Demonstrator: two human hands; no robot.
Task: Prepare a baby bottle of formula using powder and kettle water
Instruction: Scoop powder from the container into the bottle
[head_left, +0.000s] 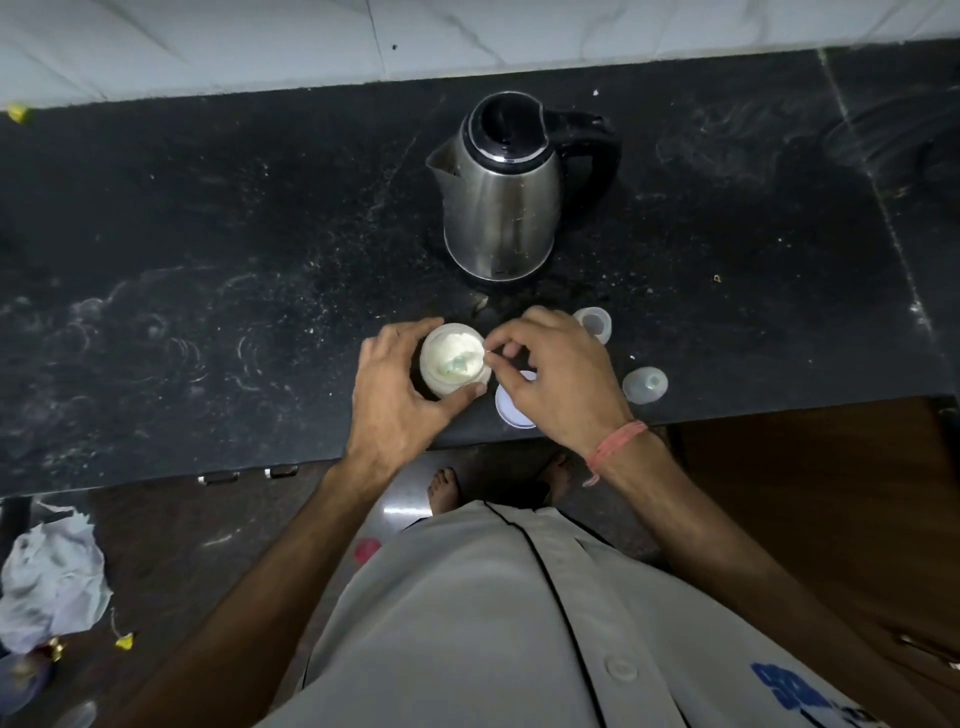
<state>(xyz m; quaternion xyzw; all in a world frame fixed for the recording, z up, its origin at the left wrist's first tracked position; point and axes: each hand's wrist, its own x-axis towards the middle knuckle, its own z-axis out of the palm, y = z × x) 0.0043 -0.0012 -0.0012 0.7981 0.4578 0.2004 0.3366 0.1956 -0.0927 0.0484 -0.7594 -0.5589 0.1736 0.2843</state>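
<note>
A small open jar of white formula powder (453, 358) stands near the front edge of the black counter (234, 260). My left hand (400, 395) is wrapped around its left side. A pale blue-green scoop (456, 368) lies sunk in the powder. My right hand (556, 379) pinches the scoop's thin handle at the jar's right rim. A clear open baby bottle (595, 321) stands just behind my right hand. A clear teat and cap piece (645, 385) sits to the right. A steel kettle (501, 197) with a black lid and handle stands farther back.
A white round lid (511, 408) lies on the counter under my right palm. The counter's front edge runs just below my hands, and a white tiled wall (467, 36) rises behind it. A brown wooden surface (831, 493) adjoins at the right. Crumpled cloth (49, 582) lies on the floor.
</note>
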